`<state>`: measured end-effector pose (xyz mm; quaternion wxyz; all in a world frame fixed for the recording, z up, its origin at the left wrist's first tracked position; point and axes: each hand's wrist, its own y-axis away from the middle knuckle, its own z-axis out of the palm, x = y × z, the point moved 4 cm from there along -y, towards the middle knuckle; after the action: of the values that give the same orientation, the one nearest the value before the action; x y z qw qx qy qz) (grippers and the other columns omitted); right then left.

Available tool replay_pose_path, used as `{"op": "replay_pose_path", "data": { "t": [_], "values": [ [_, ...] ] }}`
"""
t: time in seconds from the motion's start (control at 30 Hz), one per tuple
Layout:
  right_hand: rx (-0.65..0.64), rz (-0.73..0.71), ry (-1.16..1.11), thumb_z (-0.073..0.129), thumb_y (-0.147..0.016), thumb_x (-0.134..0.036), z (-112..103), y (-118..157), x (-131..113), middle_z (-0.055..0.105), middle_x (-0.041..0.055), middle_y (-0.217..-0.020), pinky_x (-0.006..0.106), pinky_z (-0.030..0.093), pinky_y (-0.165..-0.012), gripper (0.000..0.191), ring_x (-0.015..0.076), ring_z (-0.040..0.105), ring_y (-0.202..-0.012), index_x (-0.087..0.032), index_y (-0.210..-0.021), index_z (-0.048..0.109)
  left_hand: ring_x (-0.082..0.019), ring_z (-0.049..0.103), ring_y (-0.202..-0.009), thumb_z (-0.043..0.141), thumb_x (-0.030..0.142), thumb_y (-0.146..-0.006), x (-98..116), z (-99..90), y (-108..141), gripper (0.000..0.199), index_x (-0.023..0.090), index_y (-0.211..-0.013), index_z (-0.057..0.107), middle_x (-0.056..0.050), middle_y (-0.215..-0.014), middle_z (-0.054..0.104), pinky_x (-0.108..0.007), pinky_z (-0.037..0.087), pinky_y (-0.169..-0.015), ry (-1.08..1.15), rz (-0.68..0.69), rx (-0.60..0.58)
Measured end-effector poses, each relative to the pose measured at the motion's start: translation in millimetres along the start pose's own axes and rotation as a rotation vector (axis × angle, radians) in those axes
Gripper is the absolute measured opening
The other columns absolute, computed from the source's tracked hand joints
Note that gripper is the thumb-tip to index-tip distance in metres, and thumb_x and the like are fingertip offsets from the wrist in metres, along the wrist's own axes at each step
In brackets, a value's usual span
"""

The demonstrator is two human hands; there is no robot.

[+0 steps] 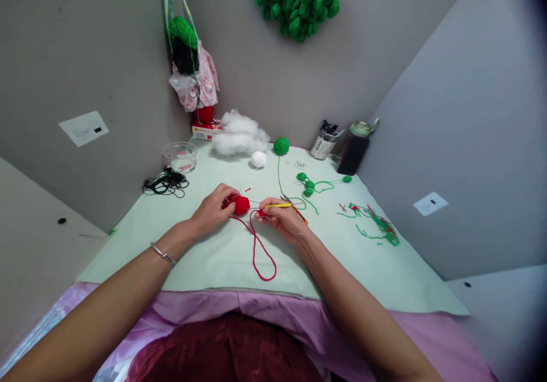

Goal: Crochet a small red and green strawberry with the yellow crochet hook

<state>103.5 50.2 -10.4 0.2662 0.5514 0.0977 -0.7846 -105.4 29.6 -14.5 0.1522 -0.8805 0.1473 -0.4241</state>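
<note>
- Red yarn ball [242,205]: lies on the pale table cover [205,268], before the seated person, just beside the left hand.
- Left hand [216,204]: fingers curled, thumb and fingertips closed against the red yarn ball, with more red between them.
- Right hand [280,218]: fingers drawn together in a pinch around a yellow-handled hook [278,205]; a small red piece [261,213] shows at the fingertips.
- Red strand [273,271]: runs between the hands and falls toward the person in a long loop.
- Scissors [302,216]: orange-handled, partly hidden by the right hand.
- Green pieces [308,188]: small, joined by loose yarn, beyond the right hand; scraps of green and red yarn [382,225] lie farther right.
- Rear of the table, as I see it from the room: white stuffing [239,135], with a white ball [258,159] just in front and a green ball [281,146] to its right.
- Left edge: a black yarn tangle [166,182] near a clear tub [180,158].
- Back wall: a hanging cluster of green balls [299,3].
</note>
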Motion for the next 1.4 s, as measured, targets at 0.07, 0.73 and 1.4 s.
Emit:
{"op": "replay_pose_path", "data": {
  "t": [0.07,0.73,1.4],
  "values": [
    [0.014,-0.004,0.002,0.088,-0.066,-0.028,-1.0,-0.2,0.0,0.071,0.0015,-0.068,0.026,0.056,-0.07,0.019,0.0136,0.068,-0.071,-0.018,-0.076,0.076,-0.024,0.064,-0.094,0.057,0.023,-0.089,1.4,0.1,0.0,0.02,0.022,-0.105,0.068,-0.006,-0.107,0.065,-0.038,0.052,-0.086,0.004,0.003,-0.005],
    [0.002,0.108,0.21,0.09,-0.064,-0.049,5.0,-9.1,17.4,0.054,-0.0069,-0.042,0.018,0.023,-0.037,0.044,0.0044,0.037,-0.036,-0.018,-0.074,0.061,-0.016,0.055,-0.077,0.059,0.02,-0.089,15.6,12.3,3.3,0.002,0.021,-0.09,0.059,-0.001,-0.092,0.058,-0.031,0.045,-0.072,0.023,0.072,0.018],
    [0.074,0.069,0.291,0.086,-0.064,-0.043,-4.6,-16.3,22.9,0.054,-0.0073,-0.042,0.018,0.027,-0.034,0.038,0.0065,0.044,-0.034,-0.02,-0.074,0.058,-0.021,0.071,-0.094,0.064,0.038,-0.102,-21.7,24.3,0.6,0.034,0.016,-0.127,0.065,-0.009,-0.117,0.071,-0.04,0.062,-0.081,0.429,-0.473,-0.159]
  ]
}}
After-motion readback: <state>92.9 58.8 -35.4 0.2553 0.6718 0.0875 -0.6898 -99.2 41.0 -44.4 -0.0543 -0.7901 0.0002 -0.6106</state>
